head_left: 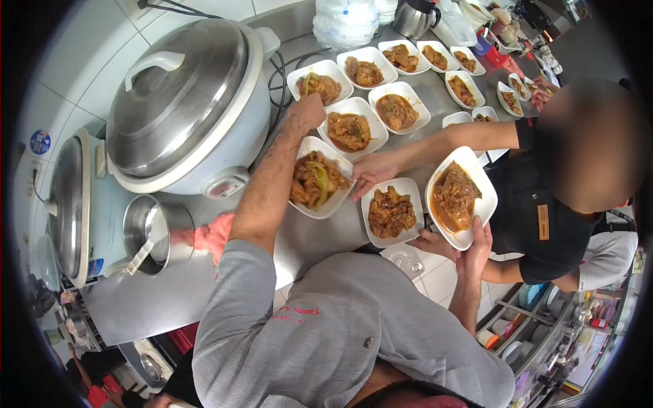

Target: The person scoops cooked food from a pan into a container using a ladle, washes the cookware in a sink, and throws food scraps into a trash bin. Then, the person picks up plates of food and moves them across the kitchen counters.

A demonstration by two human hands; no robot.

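My left hand (311, 111) reaches across the counter, its fingers curled at the near rim of a white bowl of stewed meat (320, 83); the fingertips are mostly hidden. In my right hand (476, 243) is a tilted white bowl of brown stew (457, 194), gripped by its near edge. A co-worker's hand (373, 171) touches a bowl with meat and green pepper (318, 178) below my left forearm. The co-worker's other hand (435, 243) is beside a bowl of dark meat pieces (391, 212).
More filled bowls (400, 112) stand in rows on the steel counter (272, 245). Left are a large lidded cooker (183, 102), a steel pot with a ladle (160, 231) and a pink cloth (212, 236). A co-worker in black (524, 197) stands close at right.
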